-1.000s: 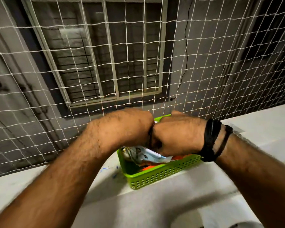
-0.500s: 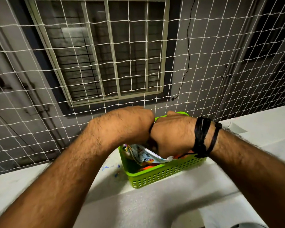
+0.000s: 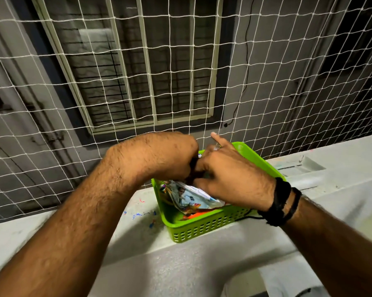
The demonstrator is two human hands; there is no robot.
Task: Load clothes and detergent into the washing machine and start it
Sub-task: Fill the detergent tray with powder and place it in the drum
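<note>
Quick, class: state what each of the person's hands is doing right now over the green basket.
Left hand: curled shut, gripping the top of the printed packet.
Right hand: pinching the same packet, one finger extended.

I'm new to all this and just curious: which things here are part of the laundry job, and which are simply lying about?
Part of the job:
- printed packet, gripped by both hands
- left hand
- right hand
- green basket holding the packet

Just lying about:
- white ledge under the basket
- netting
- barred window behind it
- black wrist threads
</note>
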